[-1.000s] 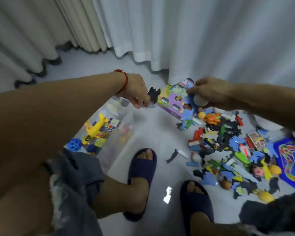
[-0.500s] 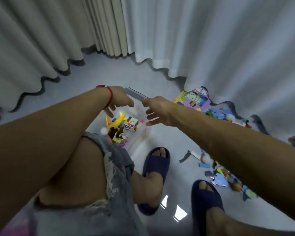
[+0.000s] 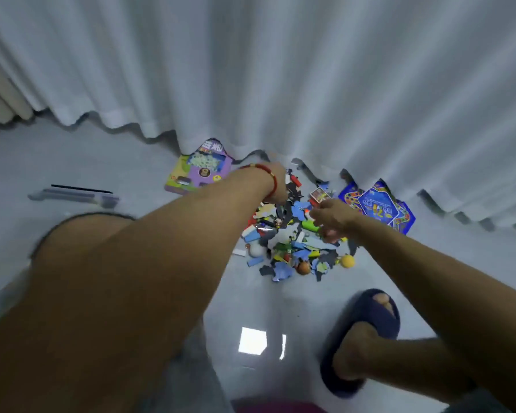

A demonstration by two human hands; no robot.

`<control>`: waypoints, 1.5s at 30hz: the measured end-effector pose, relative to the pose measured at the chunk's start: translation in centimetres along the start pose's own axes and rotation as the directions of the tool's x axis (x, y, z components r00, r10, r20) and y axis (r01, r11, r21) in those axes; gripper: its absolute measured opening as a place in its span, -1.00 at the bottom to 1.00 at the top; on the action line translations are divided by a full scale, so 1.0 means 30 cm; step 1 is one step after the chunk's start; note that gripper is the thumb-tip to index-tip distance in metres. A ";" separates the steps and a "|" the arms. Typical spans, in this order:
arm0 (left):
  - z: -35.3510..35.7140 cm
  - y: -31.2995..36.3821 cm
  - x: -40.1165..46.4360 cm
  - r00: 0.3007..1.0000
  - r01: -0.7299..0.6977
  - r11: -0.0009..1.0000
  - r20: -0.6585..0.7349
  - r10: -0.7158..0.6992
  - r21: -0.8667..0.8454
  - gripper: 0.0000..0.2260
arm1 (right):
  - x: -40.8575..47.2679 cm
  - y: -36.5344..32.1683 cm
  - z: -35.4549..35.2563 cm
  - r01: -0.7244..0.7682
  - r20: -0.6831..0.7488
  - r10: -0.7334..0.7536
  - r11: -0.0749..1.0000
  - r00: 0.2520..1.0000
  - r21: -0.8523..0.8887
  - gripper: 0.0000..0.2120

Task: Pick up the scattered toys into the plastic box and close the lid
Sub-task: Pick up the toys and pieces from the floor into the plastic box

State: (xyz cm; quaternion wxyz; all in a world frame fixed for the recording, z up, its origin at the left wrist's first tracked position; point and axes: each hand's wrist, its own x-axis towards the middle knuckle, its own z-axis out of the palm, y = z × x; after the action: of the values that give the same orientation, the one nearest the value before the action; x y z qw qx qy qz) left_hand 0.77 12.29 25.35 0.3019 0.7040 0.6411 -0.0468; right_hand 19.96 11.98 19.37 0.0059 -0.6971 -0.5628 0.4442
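Reaching into the toy pile [image 3: 292, 234] on the floor [image 3: 102, 162], we place both hands over it. The left hand [image 3: 276, 181] is mostly hidden behind its wrist; we cannot tell its grip. The right hand [image 3: 329, 219] has fingers curled among the pieces, its hold unclear. The plastic box is out of view. Risk: flat puzzle pieces may slip from a loose handful and scatter further.

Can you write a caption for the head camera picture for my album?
Both hands, left hand and right hand, reach into the toy pile by the curtain.
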 end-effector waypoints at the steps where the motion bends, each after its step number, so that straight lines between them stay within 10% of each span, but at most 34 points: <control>1: 0.093 -0.003 0.044 0.999 0.034 0.998 -0.008 -0.034 -0.058 -0.86 | 0.029 0.067 0.015 -0.034 -0.012 0.033 0.998 0.999 -0.051 -0.74; 11: 0.743 -0.249 0.200 0.896 0.429 0.795 0.093 -0.434 -0.429 -0.41 | 0.317 0.510 0.264 -0.057 -0.079 0.034 0.950 0.996 -0.306 -0.23; 16: 0.806 -0.269 0.345 0.895 0.415 0.827 0.005 -0.446 -0.380 -0.14 | 0.453 0.495 0.329 -0.062 -0.064 0.043 0.941 0.997 -0.333 0.03; 20: 0.838 -0.260 0.462 0.918 0.363 0.849 -0.008 -0.397 -0.385 0.04 | 0.523 0.510 0.379 -0.083 -0.111 0.049 0.942 0.993 -0.324 -0.13; 30: 0.829 -0.238 0.567 0.864 0.433 0.816 -0.081 -0.497 -0.383 -0.42 | 0.584 0.501 0.380 -0.002 -0.339 -0.080 0.972 0.938 -0.236 -0.70; 37: 0.818 -0.240 0.531 0.832 0.441 0.760 -0.100 -0.545 -0.477 -0.56 | 0.581 0.497 0.317 0.129 -0.197 -0.227 0.902 0.954 -0.412 -0.49; 41: 0.813 -0.240 0.491 0.732 0.429 0.531 -0.062 -0.678 -0.731 -0.64 | 0.619 0.503 0.310 0.166 -0.137 -0.257 0.868 0.957 -0.467 -0.59; 45: 0.750 -0.165 0.436 0.609 0.330 -0.147 0.329 -0.721 -0.932 -0.80 | 0.626 0.513 0.293 0.181 -0.165 -0.282 0.871 0.945 -0.457 -0.72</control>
State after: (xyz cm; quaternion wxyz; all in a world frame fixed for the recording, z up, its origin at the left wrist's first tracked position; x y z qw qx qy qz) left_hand 5.65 12.77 -0.69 0.5195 -0.0032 0.7747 0.3604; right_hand 25.92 16.85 -5.29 -0.0326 -0.6536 -0.7232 0.2209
